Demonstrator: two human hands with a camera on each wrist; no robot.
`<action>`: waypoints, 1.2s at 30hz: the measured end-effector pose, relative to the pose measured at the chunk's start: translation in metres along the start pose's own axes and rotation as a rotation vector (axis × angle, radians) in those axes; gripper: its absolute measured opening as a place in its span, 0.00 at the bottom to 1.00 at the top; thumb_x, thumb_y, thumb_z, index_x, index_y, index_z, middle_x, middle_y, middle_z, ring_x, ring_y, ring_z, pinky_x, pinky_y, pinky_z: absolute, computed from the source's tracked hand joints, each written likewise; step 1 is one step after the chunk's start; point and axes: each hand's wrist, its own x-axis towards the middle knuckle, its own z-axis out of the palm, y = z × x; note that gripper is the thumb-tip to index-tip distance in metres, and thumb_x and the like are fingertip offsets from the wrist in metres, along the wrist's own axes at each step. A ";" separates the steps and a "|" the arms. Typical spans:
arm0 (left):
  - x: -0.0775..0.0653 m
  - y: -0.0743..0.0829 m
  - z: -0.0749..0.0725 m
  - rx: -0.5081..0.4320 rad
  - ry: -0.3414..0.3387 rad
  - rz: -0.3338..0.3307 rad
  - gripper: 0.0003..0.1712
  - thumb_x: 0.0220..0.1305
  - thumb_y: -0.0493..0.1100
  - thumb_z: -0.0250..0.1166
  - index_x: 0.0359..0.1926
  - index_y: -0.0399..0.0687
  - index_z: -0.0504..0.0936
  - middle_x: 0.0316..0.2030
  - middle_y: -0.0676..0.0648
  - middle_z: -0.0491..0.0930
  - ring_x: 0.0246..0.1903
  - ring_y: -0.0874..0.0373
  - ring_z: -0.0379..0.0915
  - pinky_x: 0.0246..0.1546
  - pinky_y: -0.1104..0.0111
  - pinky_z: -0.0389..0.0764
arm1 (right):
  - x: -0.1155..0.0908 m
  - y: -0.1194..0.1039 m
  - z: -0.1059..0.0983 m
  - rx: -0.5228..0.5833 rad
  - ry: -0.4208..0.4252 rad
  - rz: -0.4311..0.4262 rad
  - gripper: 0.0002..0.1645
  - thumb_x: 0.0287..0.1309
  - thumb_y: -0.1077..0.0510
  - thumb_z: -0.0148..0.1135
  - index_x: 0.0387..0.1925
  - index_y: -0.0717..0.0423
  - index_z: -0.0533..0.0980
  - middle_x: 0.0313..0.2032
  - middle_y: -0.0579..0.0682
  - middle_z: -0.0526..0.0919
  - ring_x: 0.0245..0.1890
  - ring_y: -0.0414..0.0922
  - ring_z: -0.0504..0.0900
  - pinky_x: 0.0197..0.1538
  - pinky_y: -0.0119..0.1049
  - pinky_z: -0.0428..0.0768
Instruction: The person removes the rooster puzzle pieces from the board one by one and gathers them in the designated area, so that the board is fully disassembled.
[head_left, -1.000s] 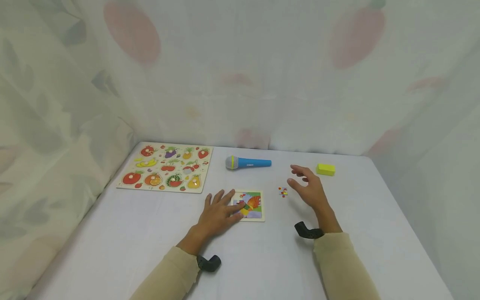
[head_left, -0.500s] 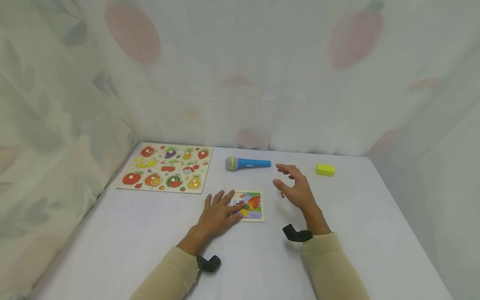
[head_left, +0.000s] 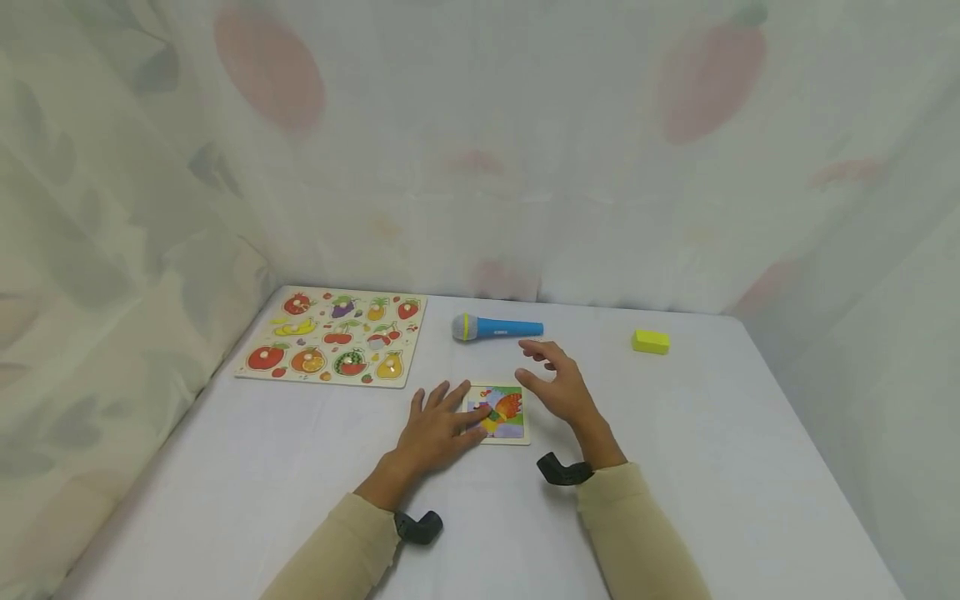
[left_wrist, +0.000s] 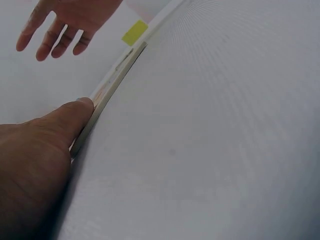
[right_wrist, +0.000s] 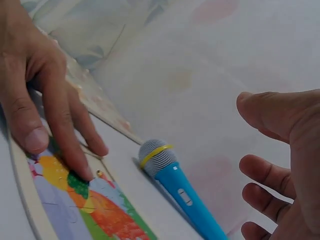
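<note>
My left hand (head_left: 438, 427) rests spread on a small square jigsaw puzzle (head_left: 512, 427) in a pale frame. Its fingertips press on the colourful picture, while the thumb lies along the near edge. In the right wrist view, the puzzle (right_wrist: 105, 210) shows interlocked pieces in orange, green and lilac. My right hand (head_left: 561, 390) hovers just right of the puzzle, fingers loosely bent and thumb apart. The right wrist view shows nothing between those fingers (right_wrist: 265, 200). A loose puzzle piece seen earlier is hidden behind the right hand.
A blue toy microphone (head_left: 510, 327) with a grey head lies behind the puzzle. At the back left is a fruit peg board (head_left: 360, 337). A yellow block (head_left: 650, 342) sits at the back right. Printed curtains (head_left: 480, 225) enclose the white table (head_left: 480, 533).
My right hand has moved left toward the puzzle, passing over the loose piece, which has dropped out of sight. The left hand has stayed on the puzzle.
</note>
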 end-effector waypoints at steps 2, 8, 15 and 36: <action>0.000 0.000 0.000 -0.001 -0.004 -0.003 0.28 0.66 0.71 0.48 0.64 0.76 0.71 0.73 0.53 0.53 0.71 0.44 0.41 0.64 0.40 0.37 | 0.000 0.002 0.004 0.007 -0.020 0.020 0.27 0.59 0.55 0.66 0.60 0.52 0.74 0.52 0.56 0.77 0.53 0.52 0.71 0.55 0.58 0.69; 0.000 0.000 0.000 0.015 -0.005 -0.003 0.28 0.66 0.71 0.47 0.64 0.77 0.71 0.73 0.53 0.53 0.71 0.45 0.41 0.64 0.40 0.37 | 0.001 0.010 0.013 0.005 -0.111 0.017 0.27 0.59 0.54 0.65 0.61 0.50 0.74 0.55 0.57 0.76 0.56 0.53 0.69 0.57 0.58 0.66; -0.001 0.000 -0.001 0.017 0.010 0.018 0.28 0.67 0.70 0.48 0.64 0.74 0.73 0.73 0.51 0.54 0.71 0.43 0.42 0.64 0.38 0.38 | 0.005 0.021 0.026 -0.021 -0.212 0.002 0.24 0.60 0.55 0.65 0.58 0.53 0.77 0.56 0.51 0.73 0.60 0.53 0.63 0.60 0.60 0.62; -0.001 -0.001 0.001 0.028 0.042 0.048 0.28 0.67 0.70 0.48 0.64 0.74 0.72 0.72 0.50 0.56 0.70 0.41 0.45 0.62 0.37 0.41 | 0.008 0.023 0.048 -0.481 -0.402 0.004 0.17 0.66 0.54 0.57 0.53 0.40 0.81 0.66 0.55 0.64 0.64 0.58 0.58 0.59 0.58 0.59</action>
